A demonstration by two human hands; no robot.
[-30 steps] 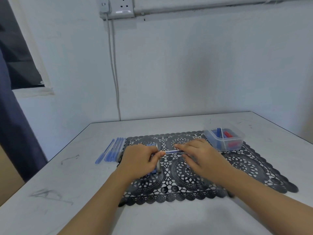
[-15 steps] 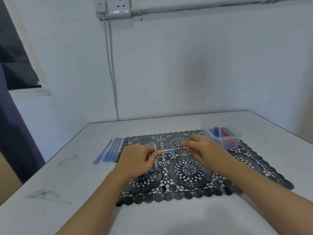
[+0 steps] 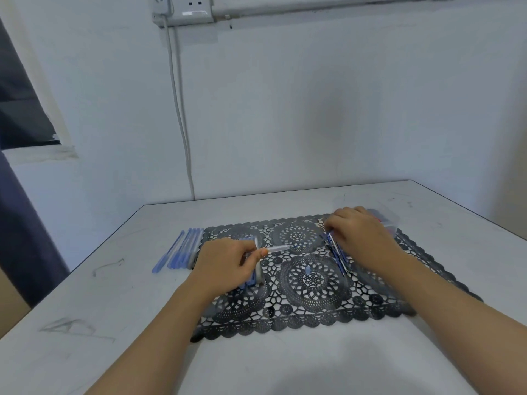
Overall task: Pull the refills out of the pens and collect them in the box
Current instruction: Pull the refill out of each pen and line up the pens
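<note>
Refill (image 3: 339, 259) drawn rightward, thin, blue; barrel (image 3: 278, 248) clear

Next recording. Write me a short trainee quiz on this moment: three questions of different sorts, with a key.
1. True or false: the left hand holds a clear pen barrel above the black lace mat.
2. Where does the row of blue pens lie? A) standing in a cup; B) flat on the table, just left of the mat; C) across the person's lap.
3. Fill in: the right hand, close to the plastic box, holds a thin blue ____.

Key: 1 true; 2 B; 3 refill.
</note>
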